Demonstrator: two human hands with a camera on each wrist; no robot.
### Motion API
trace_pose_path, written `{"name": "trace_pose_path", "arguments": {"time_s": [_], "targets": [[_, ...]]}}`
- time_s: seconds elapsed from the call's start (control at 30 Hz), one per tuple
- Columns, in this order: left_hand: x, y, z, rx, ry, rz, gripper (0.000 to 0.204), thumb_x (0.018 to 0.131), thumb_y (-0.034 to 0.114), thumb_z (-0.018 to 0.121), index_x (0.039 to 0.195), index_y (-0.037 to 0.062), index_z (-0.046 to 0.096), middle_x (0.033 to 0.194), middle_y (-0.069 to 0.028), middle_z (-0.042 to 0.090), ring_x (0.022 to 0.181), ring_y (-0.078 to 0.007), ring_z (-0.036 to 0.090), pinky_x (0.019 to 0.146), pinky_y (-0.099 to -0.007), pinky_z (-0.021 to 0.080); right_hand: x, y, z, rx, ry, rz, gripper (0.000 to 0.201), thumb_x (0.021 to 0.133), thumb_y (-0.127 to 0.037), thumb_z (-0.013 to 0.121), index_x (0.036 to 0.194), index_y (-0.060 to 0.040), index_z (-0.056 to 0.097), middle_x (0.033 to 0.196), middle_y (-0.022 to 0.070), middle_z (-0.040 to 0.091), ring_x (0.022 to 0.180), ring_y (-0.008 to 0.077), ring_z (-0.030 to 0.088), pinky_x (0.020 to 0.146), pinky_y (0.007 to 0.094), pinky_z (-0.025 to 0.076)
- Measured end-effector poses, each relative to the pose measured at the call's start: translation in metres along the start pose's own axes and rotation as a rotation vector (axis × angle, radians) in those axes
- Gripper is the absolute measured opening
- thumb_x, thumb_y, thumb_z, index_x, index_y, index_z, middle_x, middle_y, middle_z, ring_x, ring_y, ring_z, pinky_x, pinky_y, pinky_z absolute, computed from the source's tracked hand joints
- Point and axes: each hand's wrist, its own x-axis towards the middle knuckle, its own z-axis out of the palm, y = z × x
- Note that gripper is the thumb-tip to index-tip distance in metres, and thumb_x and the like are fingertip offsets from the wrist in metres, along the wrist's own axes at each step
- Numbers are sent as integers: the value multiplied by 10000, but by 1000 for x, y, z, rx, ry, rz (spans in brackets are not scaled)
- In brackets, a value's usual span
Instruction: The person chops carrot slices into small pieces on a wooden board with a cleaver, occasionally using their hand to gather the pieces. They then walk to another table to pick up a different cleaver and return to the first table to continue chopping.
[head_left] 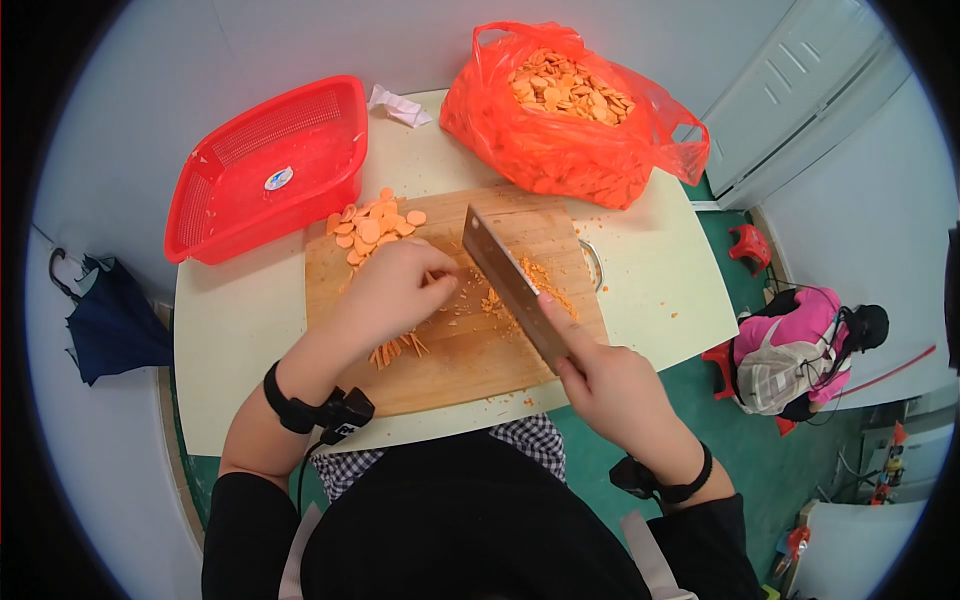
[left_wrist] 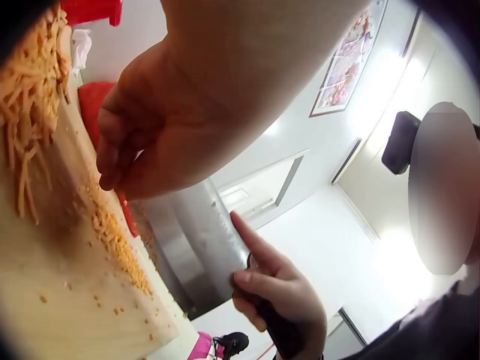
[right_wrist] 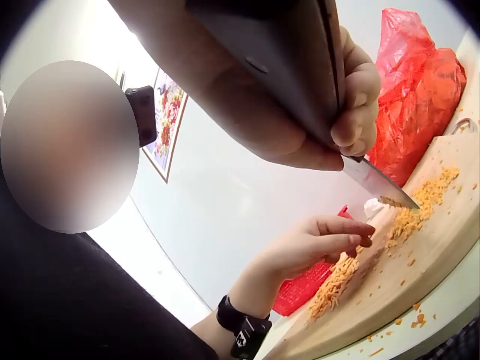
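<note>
A cleaver (head_left: 510,285) is gripped in my right hand (head_left: 618,392), one finger stretched along the blade. Its blade slants over fine orange crumbs (head_left: 545,285) on the wooden cutting board (head_left: 470,375). Loosely bent, the fingers of my left hand (head_left: 395,285) hover over the board's left part, with nothing seen in them. In the right wrist view the left hand (right_wrist: 319,244) is apart from the blade. Thin orange vegetable strips (left_wrist: 34,112) lie in a heap under it. Round orange slices (head_left: 375,225) are piled at the board's upper left corner.
A red plastic basket (head_left: 270,215) stands at the table's back left. Behind the board sits a red plastic bag (head_left: 560,160) full of orange slices, with crumpled paper (head_left: 400,106) to its left. A seated person in pink (head_left: 800,345) is on the right, away from the table (head_left: 680,270).
</note>
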Motion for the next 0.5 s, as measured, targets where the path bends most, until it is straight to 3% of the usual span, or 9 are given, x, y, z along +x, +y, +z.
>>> {"name": "trace_pose_path", "arguments": {"time_s": [0.07, 0.17, 0.27, 0.4, 0.5], "targets": [[-3, -4, -8, 3, 46, -59, 261, 827, 187, 640, 981, -18, 689, 881, -150, 657, 762, -219, 634, 721, -332, 500, 2, 1, 7, -47, -36, -25, 614, 885, -139, 533, 1462, -198, 332, 527, 127, 550, 477, 326, 582, 472, 425, 487], [-10, 0, -16, -25, 78, -55, 261, 830, 189, 643, 974, -24, 689, 886, -156, 658, 758, -226, 629, 712, -334, 498, 2, -3, -1, -55, -83, 24, 654, 865, -117, 556, 1469, -212, 323, 556, 141, 559, 531, 339, 597, 537, 421, 488], [-14, -1, -19, 6, 68, -52, 261, 831, 186, 645, 968, -31, 688, 879, -157, 658, 755, -226, 626, 703, -333, 495, 1, -1, 2, -38, 1, -36, 613, 886, -143, 536, 1462, -192, 333, 525, 128, 549, 473, 325, 581, 468, 424, 486], [-16, -7, -15, -18, 47, -62, 261, 832, 187, 645, 962, -34, 688, 868, -155, 658, 752, -227, 625, 696, -333, 492, 1, 2, 5, -52, -10, -41, 615, 883, -139, 535, 1462, -190, 334, 528, 128, 552, 479, 328, 583, 475, 426, 488], [-17, -9, -15, -61, 38, -79, 246, 818, 162, 666, 957, -40, 687, 809, -134, 659, 716, -176, 593, 666, -302, 476, 0, 1, 2, -26, -26, -5, 615, 881, -136, 533, 1461, -187, 336, 537, 130, 556, 494, 329, 589, 493, 429, 495]]}}
